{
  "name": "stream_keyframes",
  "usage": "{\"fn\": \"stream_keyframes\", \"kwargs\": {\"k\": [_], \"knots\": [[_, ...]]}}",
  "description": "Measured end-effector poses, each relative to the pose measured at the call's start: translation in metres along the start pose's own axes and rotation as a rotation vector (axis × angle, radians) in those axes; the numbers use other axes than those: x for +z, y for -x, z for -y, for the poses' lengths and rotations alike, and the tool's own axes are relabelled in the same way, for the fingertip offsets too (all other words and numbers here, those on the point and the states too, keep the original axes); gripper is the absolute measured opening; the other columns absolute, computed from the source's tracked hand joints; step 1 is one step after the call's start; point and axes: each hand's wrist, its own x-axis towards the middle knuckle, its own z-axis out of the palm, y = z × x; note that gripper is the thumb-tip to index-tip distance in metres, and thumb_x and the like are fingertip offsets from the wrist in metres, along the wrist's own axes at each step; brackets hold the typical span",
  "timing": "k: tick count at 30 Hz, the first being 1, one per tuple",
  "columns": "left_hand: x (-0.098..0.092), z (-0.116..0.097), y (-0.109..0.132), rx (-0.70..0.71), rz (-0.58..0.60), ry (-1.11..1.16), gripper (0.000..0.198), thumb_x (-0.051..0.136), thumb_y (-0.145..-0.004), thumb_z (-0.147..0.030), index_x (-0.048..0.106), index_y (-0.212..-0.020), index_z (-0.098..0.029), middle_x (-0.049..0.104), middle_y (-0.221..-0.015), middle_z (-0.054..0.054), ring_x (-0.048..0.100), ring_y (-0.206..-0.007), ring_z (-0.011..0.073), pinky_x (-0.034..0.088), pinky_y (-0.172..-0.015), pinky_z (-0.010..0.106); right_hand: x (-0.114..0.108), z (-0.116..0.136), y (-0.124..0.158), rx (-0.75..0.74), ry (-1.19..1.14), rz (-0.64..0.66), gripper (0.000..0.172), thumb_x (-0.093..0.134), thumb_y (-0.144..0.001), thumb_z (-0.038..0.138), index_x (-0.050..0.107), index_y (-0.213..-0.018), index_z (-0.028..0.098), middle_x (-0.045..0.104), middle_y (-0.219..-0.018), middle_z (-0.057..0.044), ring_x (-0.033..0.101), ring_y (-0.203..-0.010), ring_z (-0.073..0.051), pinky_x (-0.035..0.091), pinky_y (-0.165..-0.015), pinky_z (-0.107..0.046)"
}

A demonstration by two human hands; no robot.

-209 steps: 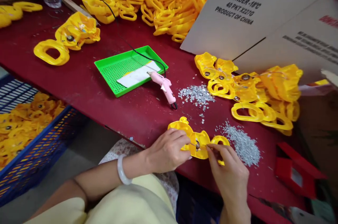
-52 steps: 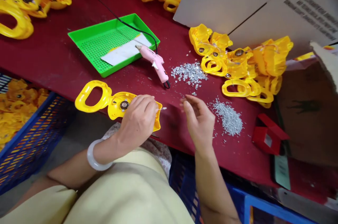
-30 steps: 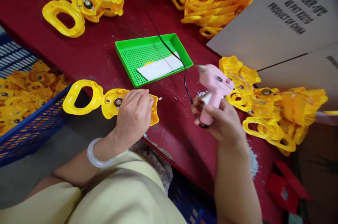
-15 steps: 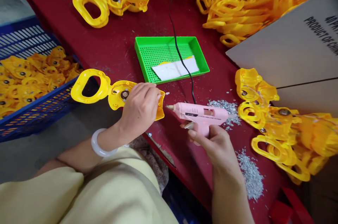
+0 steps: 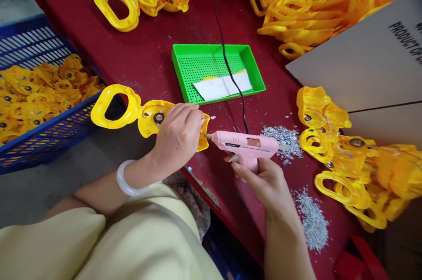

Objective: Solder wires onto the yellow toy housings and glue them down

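The left hand (image 5: 178,132) is clamped over a yellow moulded plastic piece (image 5: 152,118), fingers pressing on top, right at the edge of the dark red bench (image 5: 154,58), its oval loop (image 5: 115,106) jutting past that edge! It looks light and stiff, with thin walls that could crack, and that loop is the handiest place to grip. The right hand (image 5: 267,185) is wrapped around a pink hot glue gun (image 5: 244,143), nozzle just beside the piece, black cord (image 5: 227,51) running up across a green perforated tray (image 5: 216,62).

Pink glue gun (image 5: 242,141); yellow frame (image 5: 150,115); green tray (image 5: 211,48)
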Motion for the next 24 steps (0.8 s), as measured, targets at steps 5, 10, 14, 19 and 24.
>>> {"fn": "stream_keyframes", "kwargs": {"k": [5, 10, 14, 19, 24], "knots": [[0.0, 0.0, 0.0, 0.006, -0.002, -0.008, 0.021, 0.039, -0.098, -0.018, 0.056, -0.086, -0.014, 0.067, -0.089, 0.012, 0.064, -0.096, 0.0237, 0.052, -0.088, 0.039, 0.001, 0.002, 0.002, -0.04, 0.015, -0.021, 0.025, 0.072, -0.067, 0.04, 0.066, -0.072, 0.017, 0.069, -0.061, -0.003, 0.058, -0.049, -0.015, 0.047, -0.045, -0.025], [0.0, 0.0, 0.0, 0.003, -0.003, -0.01, 0.021, 0.038, -0.098, -0.018, 0.055, -0.087, -0.015, 0.067, -0.089, 0.011, 0.063, -0.097, 0.023, 0.052, -0.089, 0.04, 0.0, 0.002, 0.004, -0.092, 0.085, -0.017, 0.02, 0.07, -0.071, 0.038, 0.067, -0.071, 0.018, 0.067, -0.057, -0.001, 0.058, -0.048, -0.014, 0.046, -0.044, -0.024], [0.001, -0.001, 0.001, 0.0, -0.025, -0.031, 0.022, 0.038, -0.098, -0.017, 0.056, -0.086, -0.014, 0.066, -0.087, 0.01, 0.063, -0.094, 0.0225, 0.052, -0.088, 0.038, -0.002, 0.002, 0.008, -0.169, 0.18, -0.034, 0.019, 0.069, -0.074, 0.037, 0.069, -0.071, 0.018, 0.071, -0.063, -0.002, 0.063, -0.052, -0.017, 0.049, -0.048, -0.026], [0.001, -0.001, 0.001, -0.023, -0.027, -0.026, 0.021, 0.037, -0.098, -0.018, 0.055, -0.088, -0.014, 0.066, -0.09, 0.011, 0.063, -0.095, 0.023, 0.052, -0.088, 0.039, -0.003, 0.003, 0.022, -0.279, 0.281, -0.04, 0.017, 0.065, -0.081, 0.032, 0.072, -0.091, 0.02, 0.076, -0.084, -0.004, 0.071, -0.069, -0.021, 0.056, -0.061, -0.029], [0.002, -0.001, 0.001, -0.048, -0.016, 0.002, 0.02, 0.037, -0.099, -0.019, 0.055, -0.09, -0.015, 0.066, -0.092, 0.011, 0.062, -0.097, 0.023, 0.051, -0.089, 0.04, -0.005, -0.001, 0.036, -0.378, 0.31, -0.092, 0.026, 0.066, -0.082, 0.024, 0.069, -0.107, 0.027, 0.076, -0.095, -0.003, 0.072, -0.077, -0.02, 0.057, -0.068, -0.029]]}}
